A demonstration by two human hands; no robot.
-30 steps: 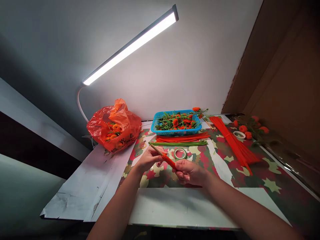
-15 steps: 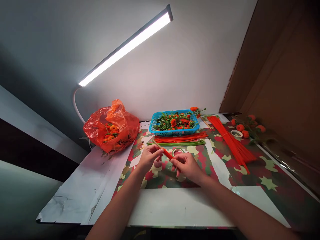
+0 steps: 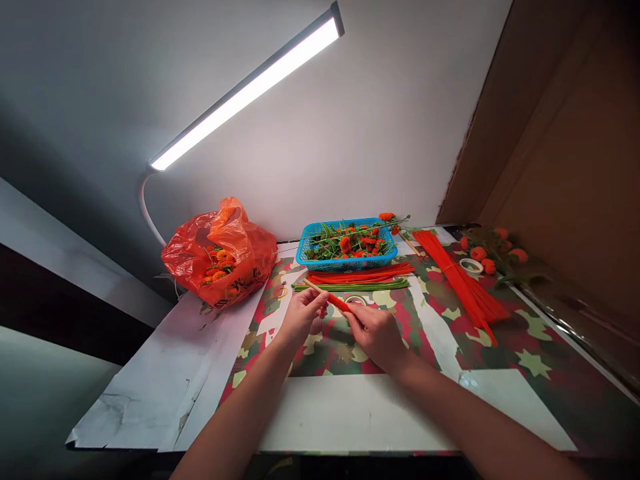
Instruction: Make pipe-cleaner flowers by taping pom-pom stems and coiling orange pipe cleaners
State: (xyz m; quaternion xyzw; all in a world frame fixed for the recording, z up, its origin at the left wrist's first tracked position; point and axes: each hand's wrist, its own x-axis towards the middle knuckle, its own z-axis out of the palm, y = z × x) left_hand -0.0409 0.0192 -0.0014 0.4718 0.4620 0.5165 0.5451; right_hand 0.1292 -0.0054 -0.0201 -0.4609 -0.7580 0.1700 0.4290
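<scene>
My left hand is closed, pinching a thin wooden stick whose bare end points up to the left. Orange-red pipe cleaner is coiled around the stick between my hands. My right hand is closed at the lower right end of that coil, fingers curled and partly hidden. Behind my hands lie red pipe cleaners and, in front of those, green ones. Part of a tape roll shows just beyond my right hand.
A blue basket holds orange flowers with green stems. To its left stands a red plastic bag with more flowers. Rightward are a large red pipe cleaner bundle, a white tape roll and orange flowers. A lamp hangs above.
My right hand has turned and its fingers have curled in closer around the lower end of the coil. My left hand keeps its pinch. The whole view has shifted slightly.
</scene>
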